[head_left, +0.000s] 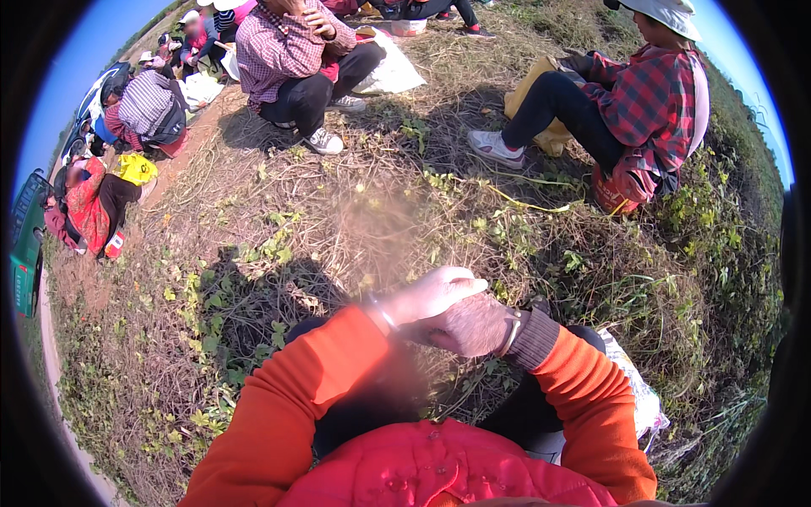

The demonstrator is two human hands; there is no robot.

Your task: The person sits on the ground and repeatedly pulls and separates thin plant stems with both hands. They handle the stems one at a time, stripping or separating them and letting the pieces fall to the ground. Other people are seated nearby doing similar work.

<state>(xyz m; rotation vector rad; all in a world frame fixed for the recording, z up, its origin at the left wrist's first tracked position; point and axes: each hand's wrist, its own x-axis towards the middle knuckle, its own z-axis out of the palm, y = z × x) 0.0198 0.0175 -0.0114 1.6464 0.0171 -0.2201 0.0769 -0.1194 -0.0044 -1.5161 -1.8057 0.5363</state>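
Note:
My left hand [437, 295], with a silvery bangle at its wrist, lies over the back of my right hand, its fingers resting against it. My right hand [475, 324] is curled beneath, a pale bangle at its wrist by a dark knitted cuff. Both are clasped together above my lap, between my knees. No object shows in either one, though the palms are hidden. Dry vines and green leaves [279, 253] cover the ground around them. A white printed bag [637, 386] lies beside my right knee.
A person in a checked shirt [652, 101] sits at the right by a tan sack [529, 85]. Another person [279, 57] squats ahead by a white sack [393, 66]. Several people sit at the left near a yellow bag [135, 168] and a green vehicle [26, 247].

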